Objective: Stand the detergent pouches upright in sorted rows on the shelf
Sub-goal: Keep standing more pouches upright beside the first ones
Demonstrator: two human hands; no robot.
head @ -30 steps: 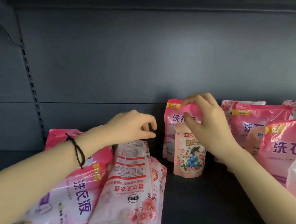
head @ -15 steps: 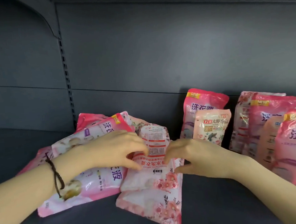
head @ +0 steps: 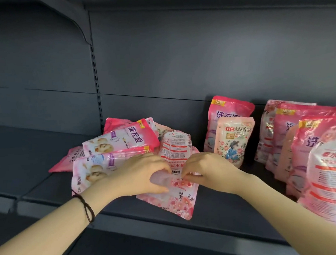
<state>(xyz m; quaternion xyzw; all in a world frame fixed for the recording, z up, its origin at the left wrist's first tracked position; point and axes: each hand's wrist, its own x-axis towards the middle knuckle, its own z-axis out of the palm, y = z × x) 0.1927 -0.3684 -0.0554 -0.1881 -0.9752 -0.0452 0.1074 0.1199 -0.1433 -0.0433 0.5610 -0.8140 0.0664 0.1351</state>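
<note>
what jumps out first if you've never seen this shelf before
Both hands meet mid-shelf: the left hand and right hand grip a floral pouch lying flat at the edge of a messy heap of pink pouches. To the right, upright pouches stand on the dark grey shelf.

Your left grip and right grip cover the middle of the flat pouch, and its small print is too fine to read. The bottom pouch in the pile shows you only a corner. The view's right edge cuts off the front pouch.
</note>
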